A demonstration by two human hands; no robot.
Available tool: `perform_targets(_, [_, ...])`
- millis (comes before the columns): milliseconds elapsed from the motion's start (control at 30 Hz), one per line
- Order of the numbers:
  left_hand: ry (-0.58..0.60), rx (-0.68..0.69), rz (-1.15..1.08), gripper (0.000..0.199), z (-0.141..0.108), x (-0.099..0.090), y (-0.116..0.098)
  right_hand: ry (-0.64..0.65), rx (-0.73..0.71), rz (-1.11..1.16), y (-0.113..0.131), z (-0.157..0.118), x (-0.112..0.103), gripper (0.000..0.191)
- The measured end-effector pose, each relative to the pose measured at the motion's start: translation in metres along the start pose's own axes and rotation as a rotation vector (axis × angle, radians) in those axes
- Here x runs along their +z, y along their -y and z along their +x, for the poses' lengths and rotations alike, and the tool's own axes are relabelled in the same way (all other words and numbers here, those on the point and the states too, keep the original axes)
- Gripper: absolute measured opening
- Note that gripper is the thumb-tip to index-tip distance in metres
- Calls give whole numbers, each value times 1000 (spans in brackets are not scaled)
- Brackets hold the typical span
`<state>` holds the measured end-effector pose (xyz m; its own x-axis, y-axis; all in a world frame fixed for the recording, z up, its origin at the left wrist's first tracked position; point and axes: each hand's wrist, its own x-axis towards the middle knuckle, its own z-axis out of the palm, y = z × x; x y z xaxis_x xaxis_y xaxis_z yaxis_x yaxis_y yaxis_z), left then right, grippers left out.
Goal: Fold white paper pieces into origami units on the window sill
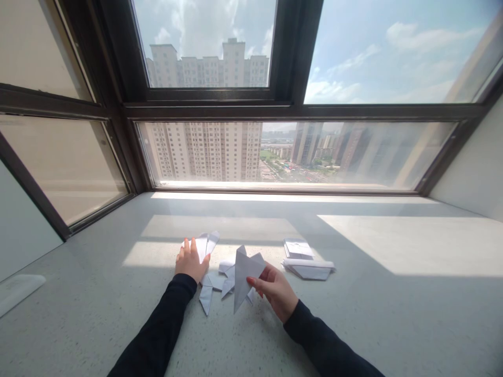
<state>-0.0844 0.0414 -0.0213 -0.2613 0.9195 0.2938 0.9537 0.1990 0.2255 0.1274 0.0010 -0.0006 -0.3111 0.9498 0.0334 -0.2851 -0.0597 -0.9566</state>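
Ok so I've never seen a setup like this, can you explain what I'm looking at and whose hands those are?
There's no machine here: those are a person's own bare hands, in dark sleeves. The single picture comes from a camera worn on that person's head, looking forward and down.

The pale, speckled surface sits below a window with tall buildings outside. The right hand holds up a pointed piece of folded white paper. The left hand lies over another folded piece. More folded paper lies between them, partly hidden, and two further folded pieces lie off to the right.
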Motion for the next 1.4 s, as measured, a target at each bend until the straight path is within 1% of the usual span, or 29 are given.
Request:
perform_targets(100, [85, 41, -21, 45, 3, -8, 2, -20, 34, -44, 1, -1, -1, 34])
perform_targets(167, [107, 57, -42, 35, 3, -15, 4, -37, 41, -49, 2, -1, -1, 33])
perform_targets(233, [101, 56, -63, 27, 3, -24, 7, -46, 35, -34, 3, -1, -1, 32])
perform_targets(333, [52, 32, -95, 27, 2, -37, 7, -61, 21, -7, 3, -1, 0, 32])
perform_targets(367, [12, 22, -153, 28, 2, -42, 6, -71, 18, -2, 3, -1, 0, 33])
perform_targets(400, [-35, 11, -264, 28, 1, -45, 5, -83, 16, 1, 4, 0, 0, 33])
perform_targets(433, [-80, 0, -431, 28, 1, -48, 2, -95, 13, 1, 4, 0, 0, 34])
perform_targets(467, [-105, -11, -642, 28, 0, -51, -1, -104, 9, 1, 3, 0, -1, 34])
perform_targets(500, [-106, -22, -876, 28, -1, -52, -5, -110, 3, 0, 3, 0, -1, 34])
perform_targets(533, [-75, -36, -1099, 29, -2, -53, -9, -114, -4, 1, 3, 0, -1, 34])
perform_targets(567, [-14, -54, -1279, 30, -4, -53, -14, -116, -12, 3, 3, 0, -1, 34])
perform_targets(600, [57, -79, -1422, 30, -6, -53, -18, -118, -19, 5, 3, 0, -1, 34])
perform_targets(667, [209, -132, -1603, 30, -11, -51, -26, -123, -30, 3, 4, 0, -1, 35])
perform_targets(733, [367, -169, -1684, 30, -18, -49, -34, -129, -33, -11, 5, 0, -1, 36])
perform_targets(833, [611, -181, -1722, 33, -28, -48, -44, -135, -29, -37, 7, 0, -1, 40])
perform_targets(900, [730, -189, -1726, 33, -33, -47, -49, -134, -26, -45, 7, 0, -1, 41])
perform_targets(933, [765, -196, -1726, 33, -34, -46, -51, -131, -25, -49, 7, 1, -1, 41])
perform_targets(1000, [790, -216, -1723, 31, -36, -43, -54, -126, -26, -55, 5, 1, -3, 41])
perform_targets(1133, [752, -240, -1713, 29, -38, -34, -56, -156, -80, -59, 3, 2, -4, 39])
perform_targets(1200, [762, -214, -1739, 29, -41, -32, -58, -188, -123, -71, 3, 2, -5, 37])
perform_targets(1267, [808, -171, -1787, 31, -45, -33, -60, -222, -145, -93, 4, 2, -5, 35])
perform_targets(1333, [861, -141, -1831, 33, -49, -35, -63, -250, -148, -114, 5, 2, -6, 34])
perform_targets(1400, [872, -135, -1859, 34, -53, -37, -66, -270, -143, -128, 6, 2, -7, 33])
